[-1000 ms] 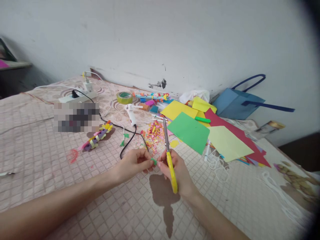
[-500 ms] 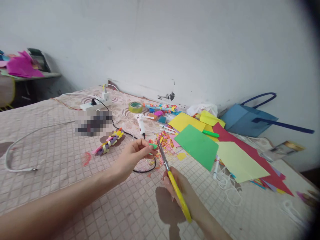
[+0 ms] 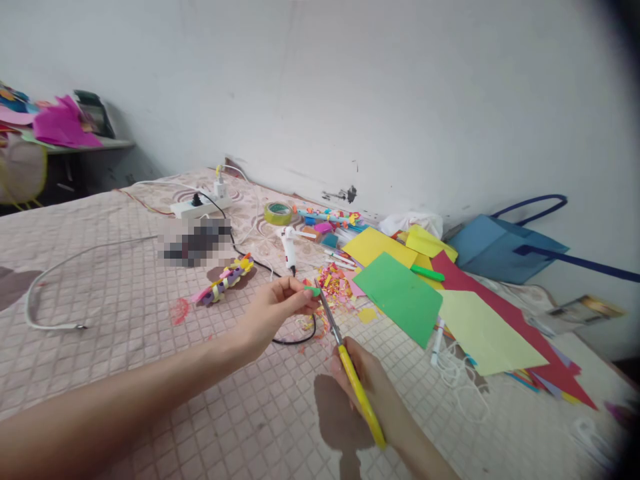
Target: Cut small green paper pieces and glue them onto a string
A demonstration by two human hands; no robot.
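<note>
Between the thumb and fingers of my left hand (image 3: 277, 308) is a small piece of green paper (image 3: 313, 291). My right hand (image 3: 364, 373) grips yellow-handled scissors (image 3: 356, 380), their blades pointing up and away from me. The blade tips meet the right edge of the green piece; whether they cut into it I cannot tell. Just beyond the blades lies a heap of tiny pink, yellow and orange paper scraps (image 3: 336, 283). A white glue gun (image 3: 289, 248) rests behind my left hand, its black cord running under that hand.
Coloured sheets, among them a green sheet (image 3: 400, 297) and a red sheet (image 3: 515, 320), spread to the right near white string (image 3: 460, 373). A blue bag (image 3: 505, 250) stands by the wall. Left are a decorated stick (image 3: 225, 283), a power strip (image 3: 187, 210) and a tape roll (image 3: 278, 213).
The whole scene has shifted slightly right as the view turned a little left. Both hands keep their holds, with the scissor tips still at the green paper.
</note>
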